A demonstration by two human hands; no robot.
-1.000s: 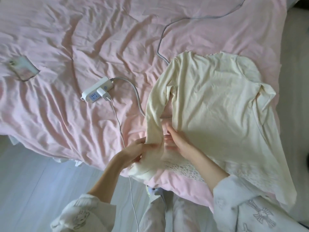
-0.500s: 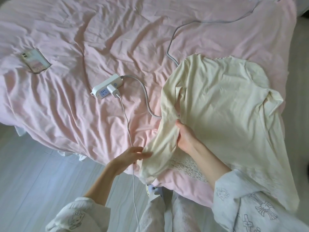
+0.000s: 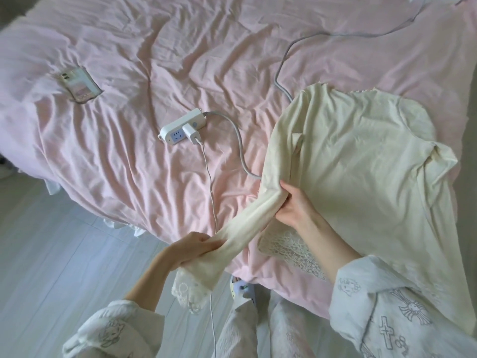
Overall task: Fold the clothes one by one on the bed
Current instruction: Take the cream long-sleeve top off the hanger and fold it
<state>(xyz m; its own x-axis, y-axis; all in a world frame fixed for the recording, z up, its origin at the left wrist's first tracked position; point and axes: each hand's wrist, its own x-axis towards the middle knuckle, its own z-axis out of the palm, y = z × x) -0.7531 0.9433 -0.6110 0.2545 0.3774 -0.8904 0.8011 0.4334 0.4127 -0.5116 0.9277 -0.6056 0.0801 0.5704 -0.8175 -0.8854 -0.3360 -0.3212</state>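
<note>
A cream long-sleeved top (image 3: 361, 161) lies spread on the right part of the pink bed (image 3: 180, 60), its lace hem near the bed's front edge. Its left sleeve (image 3: 247, 223) is stretched out diagonally toward me, past the bed's edge. My left hand (image 3: 193, 248) grips that sleeve near the lace cuff (image 3: 189, 290), which hangs over the floor. My right hand (image 3: 293, 206) grips the same sleeve higher up, beside the top's body. The top's right sleeve lies folded along the bed's right side.
A white power strip (image 3: 180, 126) with a plugged charger lies mid-bed; its grey cord (image 3: 281, 73) runs under the top's shoulder and a thin white cable (image 3: 211, 202) drops past my left hand. A phone (image 3: 78, 85) lies at the left. Pale floor (image 3: 51, 241) lies below.
The sleeve has been pulled out straight: my left hand took hold near the cuff and drew it back over the bed's edge, while my right hand closed around the sleeve higher up.
</note>
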